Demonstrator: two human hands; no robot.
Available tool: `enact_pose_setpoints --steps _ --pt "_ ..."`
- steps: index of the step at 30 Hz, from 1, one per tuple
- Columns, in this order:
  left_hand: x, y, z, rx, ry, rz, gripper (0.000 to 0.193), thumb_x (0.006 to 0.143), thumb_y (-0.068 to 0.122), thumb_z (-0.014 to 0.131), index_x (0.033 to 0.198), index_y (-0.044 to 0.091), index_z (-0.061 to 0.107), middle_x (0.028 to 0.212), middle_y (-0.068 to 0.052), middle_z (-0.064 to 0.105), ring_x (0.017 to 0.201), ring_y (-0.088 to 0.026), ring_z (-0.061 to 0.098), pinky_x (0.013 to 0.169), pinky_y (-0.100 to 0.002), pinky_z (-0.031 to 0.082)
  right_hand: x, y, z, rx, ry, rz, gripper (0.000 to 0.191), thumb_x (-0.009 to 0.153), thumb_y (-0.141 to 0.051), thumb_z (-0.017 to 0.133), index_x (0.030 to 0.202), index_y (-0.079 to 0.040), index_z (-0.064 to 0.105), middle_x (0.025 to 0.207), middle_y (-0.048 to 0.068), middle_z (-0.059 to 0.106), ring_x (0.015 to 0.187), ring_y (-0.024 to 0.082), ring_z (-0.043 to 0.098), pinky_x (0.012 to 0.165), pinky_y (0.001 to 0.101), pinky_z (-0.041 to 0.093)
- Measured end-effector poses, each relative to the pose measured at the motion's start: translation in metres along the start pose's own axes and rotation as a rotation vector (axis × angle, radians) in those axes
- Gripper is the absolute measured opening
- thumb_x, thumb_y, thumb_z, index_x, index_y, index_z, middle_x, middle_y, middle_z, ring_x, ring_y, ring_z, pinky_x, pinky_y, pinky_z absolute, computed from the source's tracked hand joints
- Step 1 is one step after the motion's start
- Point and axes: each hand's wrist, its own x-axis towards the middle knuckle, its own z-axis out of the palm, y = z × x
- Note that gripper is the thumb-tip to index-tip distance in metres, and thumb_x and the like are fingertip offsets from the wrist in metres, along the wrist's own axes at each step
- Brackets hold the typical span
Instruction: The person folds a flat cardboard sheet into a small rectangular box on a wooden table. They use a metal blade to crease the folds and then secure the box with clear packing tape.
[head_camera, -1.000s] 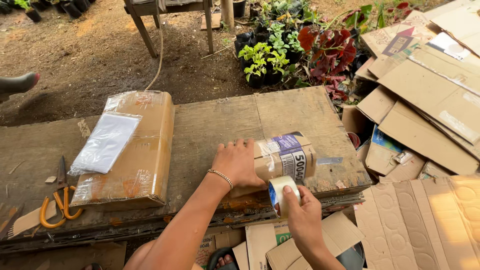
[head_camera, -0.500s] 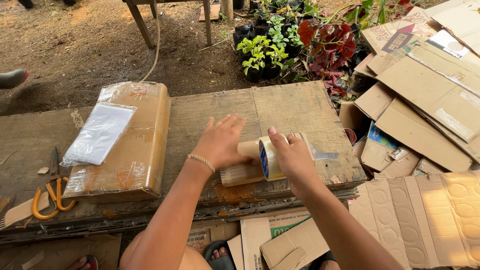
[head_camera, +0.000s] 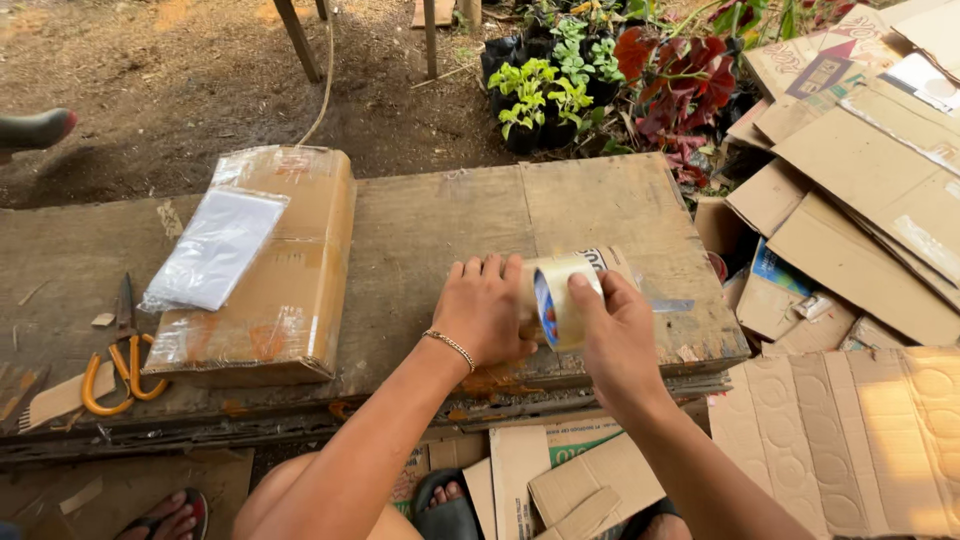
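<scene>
Clear packing tape (head_camera: 560, 303) on a wide roll sits just right of the frame's centre, held upright on edge by the right hand (head_camera: 615, 335). The fingers curl over the rim, and the thumb side is hidden behind the roll. The left hand (head_camera: 484, 312) lies flat, fingers close together, pressing down on a small cardboard parcel (head_camera: 612, 262) that rests on the worn wooden table (head_camera: 440, 215). Only a corner of that parcel shows above and to the right of the roll, so its full shape is hard to judge.

The roll looks light and stiff, with a hard core that gives a sure grip through the middle or across the rim. Its film is thin and sticky and likely to fold on itself or split if pulled askew. A short clear strip seems to trail to the right of the parcel, though its end is hard to make out against the wood. The parcel looks light but firm enough to bear the palm's pressure.

At left on the table lies a larger box (head_camera: 270, 270) wrapped in glossy tape, with a clear plastic bag (head_camera: 215, 250) on top. Orange-handled scissors (head_camera: 115, 370) lie at the far left edge. Flattened cardboard sheets (head_camera: 860, 160) fill the right side, and potted plants (head_camera: 545, 95) stand at the top. The forearms are cut off by the bottom of the frame.
</scene>
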Motion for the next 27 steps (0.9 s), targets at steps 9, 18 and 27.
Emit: enact_pose_setpoints --steps 9,18,27 --pt "0.003 0.002 -0.007 -0.018 -0.048 -0.027 0.114 0.061 0.061 0.090 0.143 0.000 0.039 0.128 -0.021 0.056 0.121 -0.036 0.053 0.102 -0.046 0.041 -0.051 0.063 -0.027 -0.144 0.196 0.224 0.024 0.097 -0.022 0.060 0.103 0.001 0.066 0.074 0.008 0.068 0.057 0.012 0.060 0.051 0.0295 0.049" --pt "0.010 0.003 -0.018 0.000 -0.140 -0.031 0.109 0.058 0.058 0.092 0.140 0.004 0.044 0.130 -0.022 0.057 0.118 -0.038 0.058 0.102 -0.050 0.044 -0.050 0.085 -0.033 -0.134 0.181 0.132 0.022 0.098 -0.021 0.061 0.104 0.000 0.066 0.076 0.005 0.068 0.061 0.010 0.059 0.054 0.0288 0.049" --pt "0.045 -0.036 -0.011 -0.552 -0.438 0.026 0.106 0.043 0.052 0.088 0.134 0.009 0.057 0.126 -0.014 0.071 0.114 -0.027 0.071 0.097 -0.038 0.056 -0.023 -0.005 -0.006 -0.158 0.091 0.361 0.032 0.096 -0.034 0.063 0.100 -0.003 0.066 0.070 0.008 0.064 0.055 0.016 0.060 0.050 0.0333 0.051"
